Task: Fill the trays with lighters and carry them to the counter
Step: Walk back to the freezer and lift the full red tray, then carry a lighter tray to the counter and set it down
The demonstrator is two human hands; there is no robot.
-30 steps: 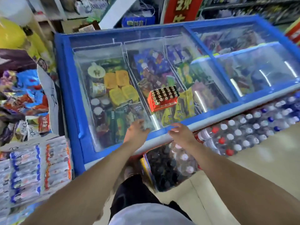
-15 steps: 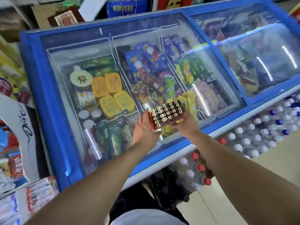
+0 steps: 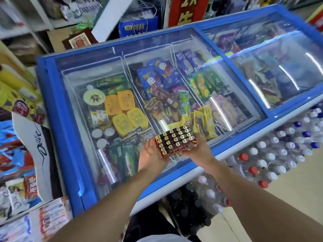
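Note:
A red tray of lighters (image 3: pixel 175 140), packed with several rows of dark, gold-capped lighters, is held up above the front edge of the freezer's glass lid. My left hand (image 3: pixel 151 155) grips its left end from below. My right hand (image 3: pixel 195 148) grips its right end, fingers curled under the tray. The tray is tilted slightly, its right end higher.
A blue chest freezer (image 3: pixel 57 109) with sliding glass lids holds ice creams. Stacked packs of bottled water (image 3: pixel 272 154) line its front on the floor. Snack and chocolate displays (image 3: pixel 29 147) crowd the left. Open floor lies at the lower right.
Both hands reached to the tray resting on the freezer lid, took hold of its ends and lifted it toward me off the glass.

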